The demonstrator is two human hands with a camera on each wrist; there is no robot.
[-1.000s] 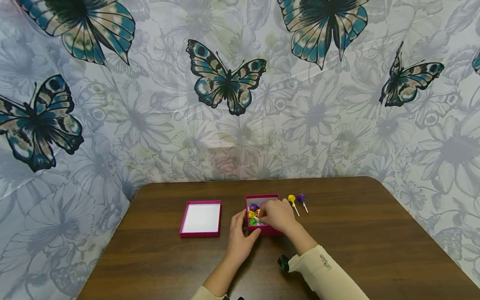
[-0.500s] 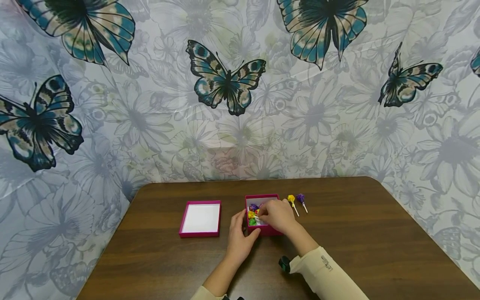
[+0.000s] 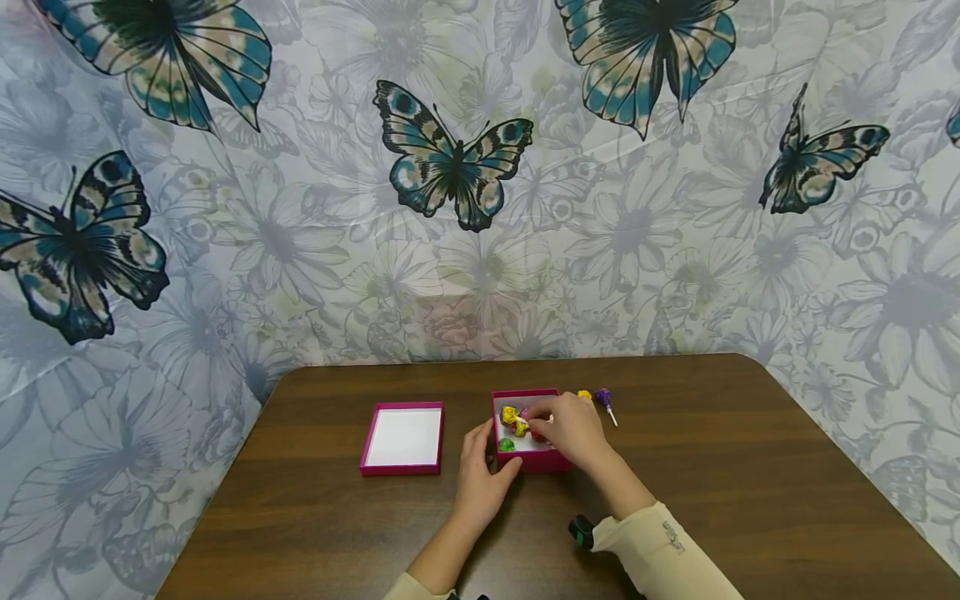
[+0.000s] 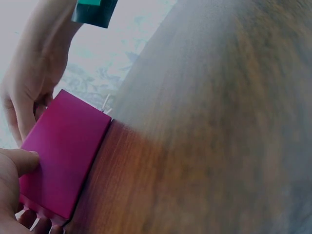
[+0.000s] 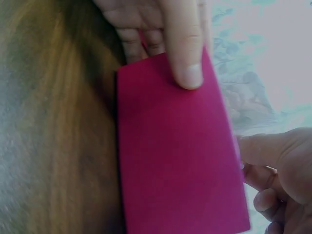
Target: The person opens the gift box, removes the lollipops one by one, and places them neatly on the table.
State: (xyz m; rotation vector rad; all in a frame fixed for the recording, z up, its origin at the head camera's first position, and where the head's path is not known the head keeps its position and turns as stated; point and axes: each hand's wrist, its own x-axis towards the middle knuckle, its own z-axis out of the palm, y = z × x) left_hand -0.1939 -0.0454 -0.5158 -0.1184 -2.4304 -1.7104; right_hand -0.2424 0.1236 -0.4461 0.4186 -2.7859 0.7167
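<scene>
**L grip on pink box, R grip in w/ the candies**

L grip [image 3: 480,483], a bare hand, is curled round the left side of the open pink box [image 3: 528,462]: thumb flat on the near wall, other fingers round the side, seen in both wrist views. So the box sits just right of L grip, on the desk [image 3: 337,533].

R grip [image 3: 573,429] reaches into the box from the right, fingers bent, tips nearly together; can't tell if they pinch anything. Wrapped candies lie in the box btwn the two grips: a yellow candy [image 3: 510,415] just left of R grip's tips, plus a green candy [image 3: 506,445] in the near left corner, closer to L grip. Others partly hidden by R grip.

Pink lid [image 3: 401,436], white inside up, is left of L grip, apart from it. Just past R grip, to the right: purple lollipop [image 3: 603,397] w/ white stick; yellow lollipop [image 3: 584,393] beside it, mostly behind R grip. Butterfly-print backdrop [image 3: 453,171] beyond both grips.
</scene>
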